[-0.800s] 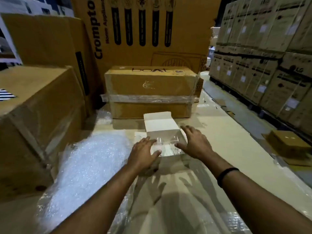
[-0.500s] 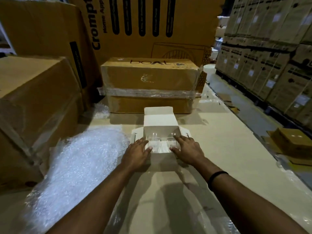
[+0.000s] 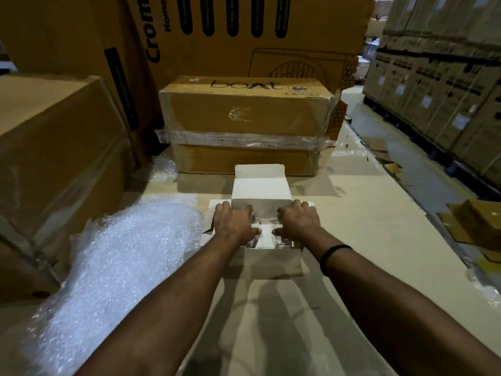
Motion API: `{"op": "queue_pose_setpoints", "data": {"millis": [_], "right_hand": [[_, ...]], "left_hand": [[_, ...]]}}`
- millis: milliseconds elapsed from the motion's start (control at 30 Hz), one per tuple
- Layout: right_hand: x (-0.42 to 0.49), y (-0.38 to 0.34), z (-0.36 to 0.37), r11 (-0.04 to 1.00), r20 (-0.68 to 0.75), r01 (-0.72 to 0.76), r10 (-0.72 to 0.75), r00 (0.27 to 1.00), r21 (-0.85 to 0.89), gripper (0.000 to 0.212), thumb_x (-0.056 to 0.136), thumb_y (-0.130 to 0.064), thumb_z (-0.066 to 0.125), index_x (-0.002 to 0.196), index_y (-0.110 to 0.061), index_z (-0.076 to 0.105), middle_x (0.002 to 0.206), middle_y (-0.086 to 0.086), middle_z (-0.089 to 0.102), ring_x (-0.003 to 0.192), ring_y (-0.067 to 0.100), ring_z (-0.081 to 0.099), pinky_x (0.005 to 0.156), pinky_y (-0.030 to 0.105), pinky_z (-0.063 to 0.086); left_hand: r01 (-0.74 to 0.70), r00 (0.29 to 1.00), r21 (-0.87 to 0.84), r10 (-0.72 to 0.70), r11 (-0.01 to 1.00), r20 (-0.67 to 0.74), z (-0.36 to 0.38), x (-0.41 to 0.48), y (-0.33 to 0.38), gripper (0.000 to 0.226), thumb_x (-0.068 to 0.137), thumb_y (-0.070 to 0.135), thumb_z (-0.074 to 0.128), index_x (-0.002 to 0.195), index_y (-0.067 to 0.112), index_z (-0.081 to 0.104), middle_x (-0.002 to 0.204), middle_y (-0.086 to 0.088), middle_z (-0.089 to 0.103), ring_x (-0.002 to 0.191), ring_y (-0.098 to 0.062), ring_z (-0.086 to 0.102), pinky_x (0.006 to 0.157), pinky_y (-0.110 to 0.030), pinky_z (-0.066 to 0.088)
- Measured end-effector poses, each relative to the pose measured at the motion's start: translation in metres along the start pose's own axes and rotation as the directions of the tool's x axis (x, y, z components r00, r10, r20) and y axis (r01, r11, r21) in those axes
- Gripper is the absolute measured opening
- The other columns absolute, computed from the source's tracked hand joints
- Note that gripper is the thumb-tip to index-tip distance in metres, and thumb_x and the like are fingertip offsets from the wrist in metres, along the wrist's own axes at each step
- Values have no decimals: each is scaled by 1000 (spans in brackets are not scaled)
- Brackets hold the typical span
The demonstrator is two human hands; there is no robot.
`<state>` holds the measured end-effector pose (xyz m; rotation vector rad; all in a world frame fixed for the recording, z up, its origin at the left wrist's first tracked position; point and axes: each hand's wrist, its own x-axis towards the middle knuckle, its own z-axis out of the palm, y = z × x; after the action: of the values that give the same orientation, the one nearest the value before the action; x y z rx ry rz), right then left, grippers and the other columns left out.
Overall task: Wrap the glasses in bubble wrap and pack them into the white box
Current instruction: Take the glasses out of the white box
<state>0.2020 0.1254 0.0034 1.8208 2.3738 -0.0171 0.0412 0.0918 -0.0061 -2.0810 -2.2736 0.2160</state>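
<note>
White box (image 3: 261,185) sits open under left grip (image 3: 234,226) and right grip (image 3: 299,225).

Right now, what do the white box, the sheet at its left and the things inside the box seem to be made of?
The white box: thin matte paperboard, with creased flaps. The bubble wrap: clear plastic film, shiny, covered in small air cells. The glasses: transparent and glinting, probably glass, though clear plastic cannot be excluded.
</note>
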Motion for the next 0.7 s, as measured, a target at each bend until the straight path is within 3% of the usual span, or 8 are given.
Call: {"op": "queue_pose_setpoints", "data": {"millis": [67, 200, 367, 433, 533, 700], "right_hand": [[2, 1, 0, 998, 1, -19, 19, 1000, 63, 61, 80, -58, 67, 131, -28, 52, 127, 12, 50, 118, 31, 46, 96, 42, 40], [-2, 7, -3, 972, 10, -49, 48, 999, 231, 59, 76, -46, 77, 126, -32, 50, 123, 9, 52, 115, 30, 47, 90, 37, 41], [-12, 13, -4, 908, -8, -61, 70, 997, 414, 30, 79, -33, 78, 99, -28, 57, 113, 4, 62, 110, 29, 53, 76, 30, 37], [-20, 14, -6, 858, -40, -53, 85, 996, 511, 24, 79, -29, 78, 88, -28, 56, 104, 3, 66, 102, 27, 59, 73, 29, 42], [-40, 17, -16, 728, -161, 26, 117, 980, 685, 26, 75, -21, 82, 73, -29, 57, 92, 2, 68, 93, 23, 63, 73, 29, 48], [-91, 28, -34, 467, -342, 186, 274, 899, 865, 27, 70, -3, 83, 72, -18, 60, 85, 2, 66, 85, 24, 69, 67, 32, 54]], "left_hand": [[24, 1000, -20, -24, 1000, 9, -1, 6, 4, 66, 79, 72, 56, 129, 29, 55, 131, -8, 59, 121, -29, 44, 93, -41, 31], [45, 999, -79, -46, 996, -10, -4, 10, 0, 59, 77, 67, 65, 121, 29, 56, 123, -6, 64, 121, -30, 46, 91, -43, 29], [-26, 974, -230, -27, 973, -223, -10, -21, -19, 38, 81, 54, 70, 108, 28, 60, 105, -4, 71, 104, -26, 59, 91, -37, 32], [-73, 948, -427, -71, 901, -312, -8, -37, -28, 36, 79, 44, 77, 106, 25, 63, 103, -4, 73, 97, -26, 62, 87, -33, 41], [-185, 923, -687, -115, 703, -367, -12, -62, -37, 39, 72, 32, 85, 104, 22, 66, 103, -5, 73, 92, -26, 65, 76, -34, 53], [-363, 889, -784, -66, 503, -454, -16, -108, -26, 39, 66, 22, 89, 98, 21, 68, 93, 3, 70, 83, -16, 65, 74, -33, 56]]}}
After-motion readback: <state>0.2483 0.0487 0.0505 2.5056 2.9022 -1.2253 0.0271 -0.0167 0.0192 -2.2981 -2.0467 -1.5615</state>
